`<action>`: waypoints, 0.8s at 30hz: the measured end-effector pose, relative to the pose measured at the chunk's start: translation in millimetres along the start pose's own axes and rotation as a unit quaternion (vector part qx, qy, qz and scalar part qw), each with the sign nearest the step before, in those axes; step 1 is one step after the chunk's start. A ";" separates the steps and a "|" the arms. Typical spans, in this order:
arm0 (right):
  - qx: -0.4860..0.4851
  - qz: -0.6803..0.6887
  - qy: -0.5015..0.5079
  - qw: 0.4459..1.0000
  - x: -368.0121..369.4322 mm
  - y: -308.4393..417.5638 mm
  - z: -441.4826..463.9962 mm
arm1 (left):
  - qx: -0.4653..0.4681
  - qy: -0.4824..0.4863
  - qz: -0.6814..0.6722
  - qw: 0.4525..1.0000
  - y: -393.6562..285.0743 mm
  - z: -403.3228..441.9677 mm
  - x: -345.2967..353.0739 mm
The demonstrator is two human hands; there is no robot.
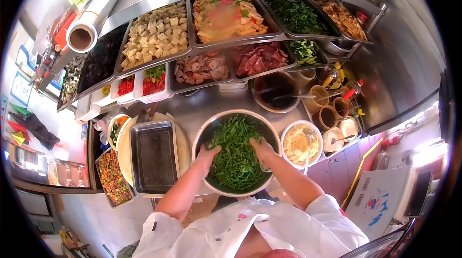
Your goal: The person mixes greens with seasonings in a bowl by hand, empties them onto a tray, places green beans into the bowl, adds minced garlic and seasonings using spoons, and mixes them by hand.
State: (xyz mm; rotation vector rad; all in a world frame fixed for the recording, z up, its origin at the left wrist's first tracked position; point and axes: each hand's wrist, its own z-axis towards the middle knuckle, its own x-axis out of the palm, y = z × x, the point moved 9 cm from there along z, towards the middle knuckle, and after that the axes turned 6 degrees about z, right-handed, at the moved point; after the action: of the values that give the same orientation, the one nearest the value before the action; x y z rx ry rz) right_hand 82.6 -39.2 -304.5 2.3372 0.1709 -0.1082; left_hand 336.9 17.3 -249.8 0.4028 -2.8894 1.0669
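A large round metal bowl (198,135) stands at the front edge of the counter, filled with chopped green leafy vegetables (235,152). My left hand (208,156), in a clear thin glove, is at the bowl's left side with its fingers pressed into the greens. On the right side my right hand (263,151), gloved too, has its fingers in the greens near the rim. The fingertips of both hands are partly buried. Close to the bowl's right stands a white bowl of minced garlic (299,143) with a spoon in it.
An empty dark tray (154,157) lies on a round board at the left. Trays of tofu cubes (156,32) and sliced meat (260,58) line the back. A bowl of dark sauce (275,89) and seasoning cups (327,116) stand back right.
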 end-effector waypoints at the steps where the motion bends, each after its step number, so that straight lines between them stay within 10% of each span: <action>1: 0.058 0.102 0.010 0.993 1.2 -15.2 -4.4 | -0.034 -0.010 -0.050 0.998 25.8 2.4 -3.6; 3: 0.183 0.252 0.083 0.947 25.1 -81.3 16.4 | -0.133 0.064 -0.169 0.975 98.0 38.9 5.0; 18: -0.001 -0.100 0.007 0.995 19.1 11.6 -11.2 | 0.071 0.037 0.082 0.993 2.6 47.3 32.8; 21: 0.021 0.143 0.003 0.989 10.6 18.2 -52.3 | 0.090 0.118 -0.014 0.989 -23.6 -16.2 39.5; 24: 0.162 0.359 0.094 0.914 41.1 -52.7 -22.4 | -0.172 0.057 -0.037 0.983 39.8 -8.4 9.9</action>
State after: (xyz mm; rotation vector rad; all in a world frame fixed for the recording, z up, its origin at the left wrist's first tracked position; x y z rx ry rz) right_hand 115.5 17.0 -331.4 2.5821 -0.6633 0.4877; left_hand 316.7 49.5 -267.4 0.4113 -2.8507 0.5442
